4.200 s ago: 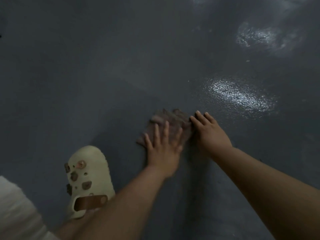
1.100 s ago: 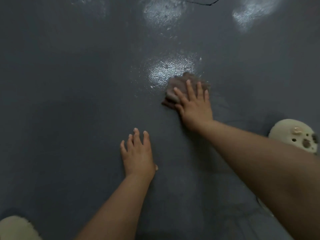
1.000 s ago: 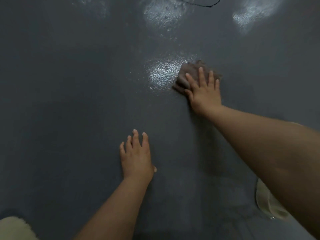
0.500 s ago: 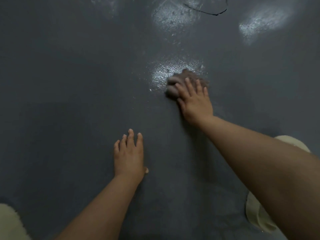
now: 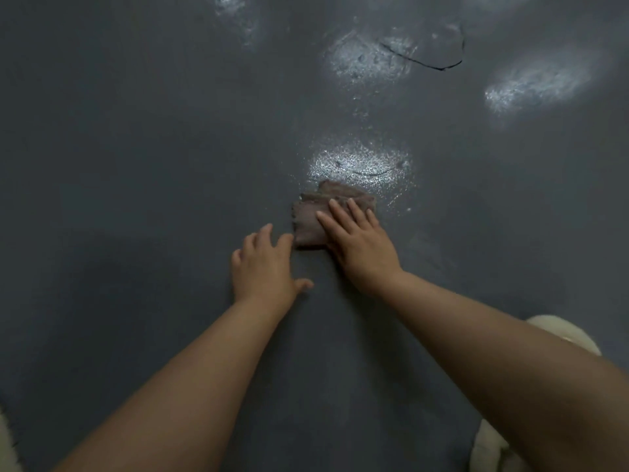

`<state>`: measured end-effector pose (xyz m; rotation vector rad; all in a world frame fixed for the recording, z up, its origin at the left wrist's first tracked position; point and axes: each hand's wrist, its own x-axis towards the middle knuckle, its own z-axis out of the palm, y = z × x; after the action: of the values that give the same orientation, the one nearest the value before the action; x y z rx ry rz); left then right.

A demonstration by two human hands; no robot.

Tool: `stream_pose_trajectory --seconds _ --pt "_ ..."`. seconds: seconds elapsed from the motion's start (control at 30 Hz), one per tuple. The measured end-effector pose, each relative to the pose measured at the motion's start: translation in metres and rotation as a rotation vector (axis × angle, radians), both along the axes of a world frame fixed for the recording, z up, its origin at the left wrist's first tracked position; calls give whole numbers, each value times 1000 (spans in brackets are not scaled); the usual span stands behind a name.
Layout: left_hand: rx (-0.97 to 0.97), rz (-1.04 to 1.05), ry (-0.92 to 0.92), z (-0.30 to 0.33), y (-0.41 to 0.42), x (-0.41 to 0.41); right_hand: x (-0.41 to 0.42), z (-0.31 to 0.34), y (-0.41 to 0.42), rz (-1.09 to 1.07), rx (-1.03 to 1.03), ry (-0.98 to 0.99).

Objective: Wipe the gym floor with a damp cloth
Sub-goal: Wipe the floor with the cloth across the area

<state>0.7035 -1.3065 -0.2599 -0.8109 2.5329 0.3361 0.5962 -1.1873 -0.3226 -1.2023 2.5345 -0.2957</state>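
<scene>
A folded brownish damp cloth (image 5: pixel 311 216) lies on the dark grey gym floor (image 5: pixel 136 165), just below a shiny wet patch (image 5: pixel 360 163). My right hand (image 5: pixel 360 245) presses flat on the cloth's right half, fingers spread, covering part of it. My left hand (image 5: pixel 263 267) rests flat on the floor just left of the cloth, fingers apart, its fingertips near the cloth's lower left corner, holding nothing.
More wet glints show at the back (image 5: pixel 367 56) and back right (image 5: pixel 534 85). A thin dark crack line (image 5: pixel 425 63) runs across the floor at the back. A cream clog (image 5: pixel 565 335) sits under my right forearm at the lower right.
My right hand has dragged the cloth nearer and slightly left, off the wet patch. My left hand now sits close beside the cloth.
</scene>
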Motion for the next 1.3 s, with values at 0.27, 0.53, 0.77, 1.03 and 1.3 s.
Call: stream_pose_trajectory --seconds 0.27,0.53,0.77,1.03,1.3 --pt "83 179 -204 -15 12 0 -115 3 -16 -388 114 -51" --pt "89 189 -189 -18 11 -1 -163 4 -62 -467 102 -81" --pt "98 206 -221 -14 14 -6 -151 4 -101 -379 74 -77" --pt "78 285 253 -13 18 50 -40 6 -102 47 57 -96" --pt "-51 654 189 -5 30 126 122 13 -55 563 167 -92"
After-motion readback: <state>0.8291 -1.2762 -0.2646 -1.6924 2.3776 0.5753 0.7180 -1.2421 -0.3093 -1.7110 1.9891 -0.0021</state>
